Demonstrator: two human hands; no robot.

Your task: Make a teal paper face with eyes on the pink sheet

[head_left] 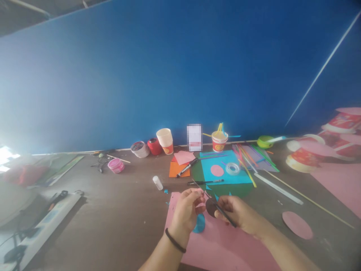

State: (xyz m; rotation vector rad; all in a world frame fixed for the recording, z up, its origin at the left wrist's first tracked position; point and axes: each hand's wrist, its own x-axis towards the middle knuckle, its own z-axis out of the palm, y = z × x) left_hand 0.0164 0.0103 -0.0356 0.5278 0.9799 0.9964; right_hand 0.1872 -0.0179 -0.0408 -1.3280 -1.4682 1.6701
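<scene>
My left hand (186, 210), with a dark band at the wrist, is pinched over the pink sheet (231, 248); a small pinkish bit shows at its fingertips, too small to name. In my right hand (239, 213) is a slim dark stick-like tool (228, 217), slanting up toward the left fingers. A dark round piece (210, 207) shows between the two hands, against the right fingertips; how it is held is unclear. Below the left fingers a blue disc (199, 223) lies on the pink sheet, partly hidden by the hand.
Beyond the hands are a blue sheet (210, 177), a pink paper circle (217, 171), a tape roll (232, 169), pens and coloured sticks. A glue stick (158, 183) stands left. Paper cups (219, 141) line the wall. A power strip (50, 226) lies far left, a pink oval (297, 225) right.
</scene>
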